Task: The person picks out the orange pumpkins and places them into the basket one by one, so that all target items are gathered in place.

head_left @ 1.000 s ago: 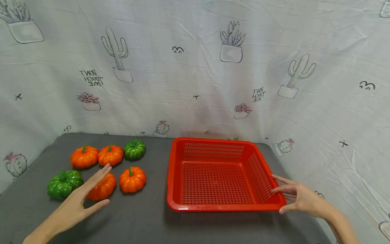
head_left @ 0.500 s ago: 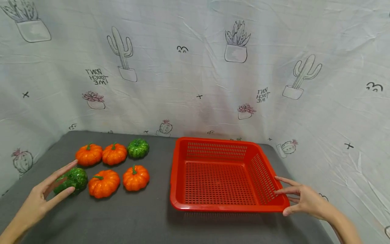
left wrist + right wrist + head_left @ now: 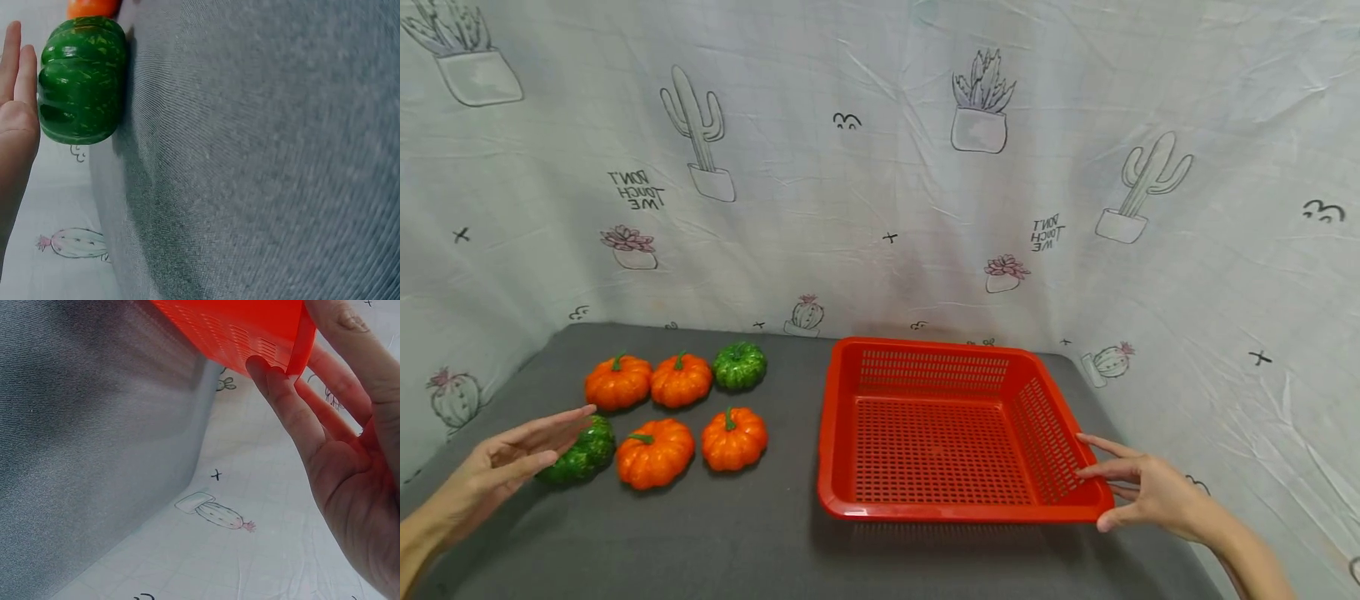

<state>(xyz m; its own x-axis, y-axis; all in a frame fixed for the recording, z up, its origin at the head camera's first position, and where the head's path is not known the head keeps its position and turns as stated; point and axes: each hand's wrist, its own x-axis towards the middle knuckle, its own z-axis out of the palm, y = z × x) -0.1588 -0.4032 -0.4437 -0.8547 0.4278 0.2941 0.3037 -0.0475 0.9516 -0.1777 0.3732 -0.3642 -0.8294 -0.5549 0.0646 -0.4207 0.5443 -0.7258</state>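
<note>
My left hand (image 3: 490, 475) hovers at the left, fingers extended and thumb apart, overlapping a green pumpkin (image 3: 580, 454) in the head view. In the left wrist view that dark green, speckled pumpkin (image 3: 83, 81) sits on the grey cloth just beside the fingers. Over on the right, my right hand (image 3: 1157, 492) holds the near right corner of a red plastic basket (image 3: 925, 512), its fingers over the rim and thumb against the outside. The right wrist view shows fingers (image 3: 290, 412) on both sides of the basket's rim (image 3: 304, 344).
Two orange pumpkins (image 3: 618, 382) (image 3: 681, 381) and a smaller green pumpkin (image 3: 740, 366) form the back row. Nearer stand two more orange ones, a left pumpkin (image 3: 655, 454) and a right pumpkin (image 3: 733, 439). A cactus-print curtain (image 3: 880, 167) borders the grey table (image 3: 737, 542).
My left hand has moved left and back from over the near orange pumpkin to beside the green one. The right hand keeps its hold on the basket; the head view has shifted slightly.
</note>
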